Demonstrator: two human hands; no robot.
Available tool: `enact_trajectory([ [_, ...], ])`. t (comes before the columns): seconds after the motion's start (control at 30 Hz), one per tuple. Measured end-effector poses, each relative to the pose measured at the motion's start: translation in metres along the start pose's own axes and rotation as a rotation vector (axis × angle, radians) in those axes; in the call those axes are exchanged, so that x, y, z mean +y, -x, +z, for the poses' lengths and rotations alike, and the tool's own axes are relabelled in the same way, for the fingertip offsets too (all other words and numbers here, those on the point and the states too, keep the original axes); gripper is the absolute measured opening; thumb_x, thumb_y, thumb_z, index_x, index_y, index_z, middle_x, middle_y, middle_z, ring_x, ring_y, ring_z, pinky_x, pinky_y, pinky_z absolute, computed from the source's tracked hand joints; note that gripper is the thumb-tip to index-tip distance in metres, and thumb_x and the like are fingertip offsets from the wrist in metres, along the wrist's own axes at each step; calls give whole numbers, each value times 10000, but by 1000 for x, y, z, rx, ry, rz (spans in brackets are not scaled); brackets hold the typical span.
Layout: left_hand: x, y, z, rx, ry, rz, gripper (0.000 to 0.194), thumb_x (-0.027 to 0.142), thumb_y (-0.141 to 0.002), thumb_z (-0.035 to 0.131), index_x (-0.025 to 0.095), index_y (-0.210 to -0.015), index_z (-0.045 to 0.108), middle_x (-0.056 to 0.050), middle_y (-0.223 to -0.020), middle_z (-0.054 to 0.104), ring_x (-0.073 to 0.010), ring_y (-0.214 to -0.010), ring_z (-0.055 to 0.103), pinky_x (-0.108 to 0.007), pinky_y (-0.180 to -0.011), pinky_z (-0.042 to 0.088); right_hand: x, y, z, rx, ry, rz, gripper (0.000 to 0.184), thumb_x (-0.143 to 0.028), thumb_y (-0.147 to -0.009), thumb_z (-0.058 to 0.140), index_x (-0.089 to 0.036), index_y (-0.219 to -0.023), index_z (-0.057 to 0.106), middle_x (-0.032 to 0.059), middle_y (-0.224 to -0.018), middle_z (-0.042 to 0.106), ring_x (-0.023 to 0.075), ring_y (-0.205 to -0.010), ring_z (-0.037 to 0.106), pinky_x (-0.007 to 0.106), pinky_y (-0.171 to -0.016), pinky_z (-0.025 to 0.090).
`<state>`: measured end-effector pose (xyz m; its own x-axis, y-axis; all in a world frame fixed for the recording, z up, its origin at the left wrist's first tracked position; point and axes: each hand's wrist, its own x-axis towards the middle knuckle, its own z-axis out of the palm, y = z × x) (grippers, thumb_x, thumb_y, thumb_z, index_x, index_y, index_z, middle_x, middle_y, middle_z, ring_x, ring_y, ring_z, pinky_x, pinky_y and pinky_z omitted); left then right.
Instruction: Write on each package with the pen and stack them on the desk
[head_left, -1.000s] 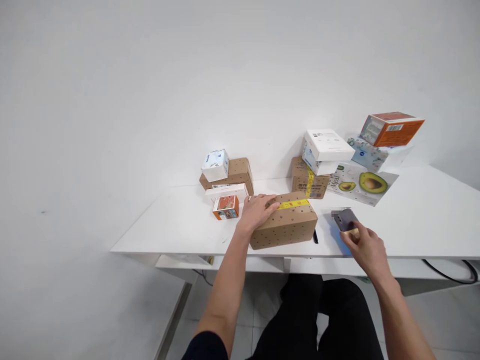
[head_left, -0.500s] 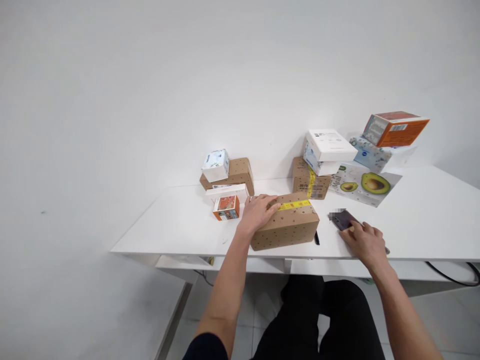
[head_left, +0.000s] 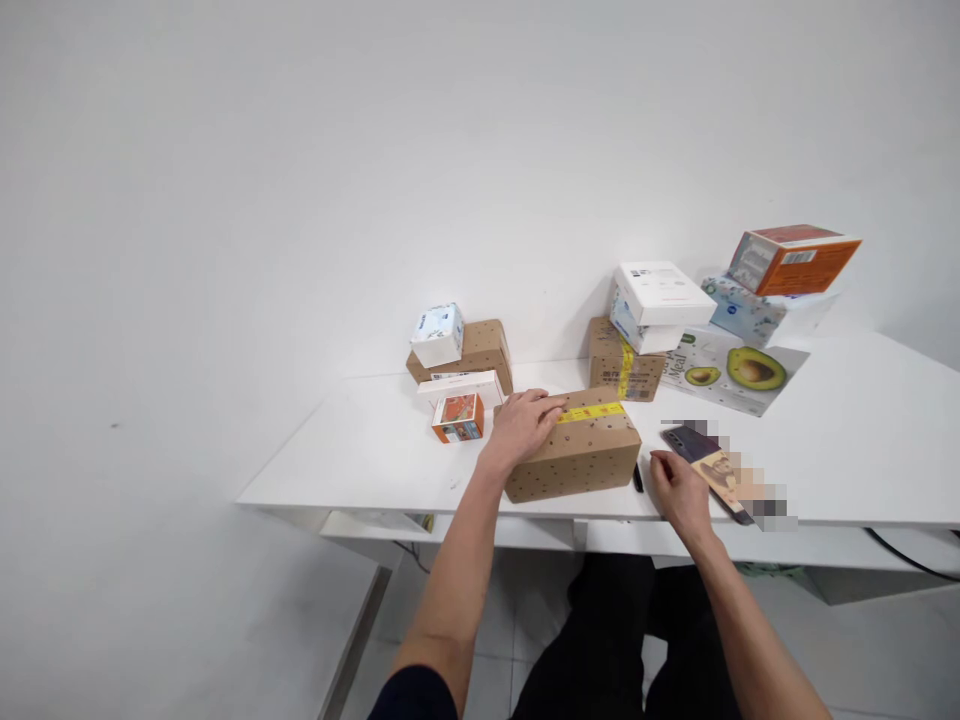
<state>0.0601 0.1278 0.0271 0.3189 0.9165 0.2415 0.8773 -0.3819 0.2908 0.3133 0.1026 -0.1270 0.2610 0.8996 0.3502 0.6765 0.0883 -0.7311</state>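
A brown dotted cardboard box (head_left: 574, 465) with yellow tape (head_left: 592, 411) along its top lies near the table's front edge. My left hand (head_left: 523, 428) holds its left end, with the fingers over the top. To the right of the box, my right hand (head_left: 679, 490) is low over the table, its fingers curled in and nothing visible in them. A thin black object (head_left: 637, 478), its kind unclear, lies between the box and that hand. Just right of the hand is a phone (head_left: 712, 470) in a dark and tan case, partly blurred by pixels.
Behind on the left are a small orange box (head_left: 458, 418), a flat white box (head_left: 469, 385), another cardboard box (head_left: 487, 350) and a white-blue pack (head_left: 438, 334). Back right, a white box (head_left: 664, 290), a taped carton (head_left: 606, 360), an avocado-printed box (head_left: 750, 375) and an orange box (head_left: 806, 262) are stacked.
My right hand has left the phone and moved left toward the thin black object, its fingers now curled. The phone stays on the table. My left hand keeps its place on the box.
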Motion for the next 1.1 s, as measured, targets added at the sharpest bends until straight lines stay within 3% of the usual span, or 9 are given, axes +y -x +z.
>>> enact_trajectory([
  [0.27, 4, -1, -6, -45, -44, 32, 386, 353, -947, 299, 330, -1190, 598, -14, -1231, 578, -196, -1151, 509, -374, -1018, 365, -1, 2, -2, -1, -12, 0, 433, -447, -830, 386, -134, -892, 679, 140, -768, 698, 249, -698, 627, 355, -668, 460],
  [0.37, 3, 2, -7, -102, -55, 31, 422, 466, -935, 298, 330, -1250, 544, -35, -1320, 520, -215, -1213, 469, -420, -1054, 316, 1, 2, -1, -15, -17, -7, 404, -422, -832, 400, -134, -911, 673, 141, -811, 704, 250, -721, 632, 357, -686, 463],
  [0.5, -1, 9, -8, -173, -92, 42, 697, 715, -794, 377, 339, -1380, 387, -60, -1457, 371, -290, -1324, 335, -488, -1104, 201, 3, 2, 1, -26, -9, -8, 380, -400, -836, 413, -137, -918, 674, 136, -837, 708, 245, -738, 637, 347, -699, 462],
  [0.67, -4, 17, -9, -319, -131, 60, 1064, 799, -586, 545, 351, -1465, 146, -107, -1551, 130, -413, -1396, 112, -561, -1101, 100, 4, 3, 1, -7, 1, -13, 379, -395, -834, 417, -131, -906, 679, 133, -818, 706, 235, -714, 633, 333, -684, 458],
  [0.93, 10, 30, -13, -271, -251, 40, 1045, 707, -591, 611, 319, -1461, 180, -150, -1450, 297, -399, -1287, 312, -534, -1052, 208, 8, 4, 3, 20, -15, -58, 364, -385, -838, 418, -139, -886, 681, 113, -771, 703, 216, -671, 630, 307, -644, 452],
  [1.1, 16, 33, -16, -281, -244, 18, 1025, 694, -589, 612, 312, -1452, 213, -154, -1410, 330, -406, -1265, 328, -515, -1027, 240, 11, 4, 5, 41, -15, -76, 362, -384, -839, 422, -139, -895, 683, 112, -761, 702, 218, -659, 630, 307, -626, 453],
])
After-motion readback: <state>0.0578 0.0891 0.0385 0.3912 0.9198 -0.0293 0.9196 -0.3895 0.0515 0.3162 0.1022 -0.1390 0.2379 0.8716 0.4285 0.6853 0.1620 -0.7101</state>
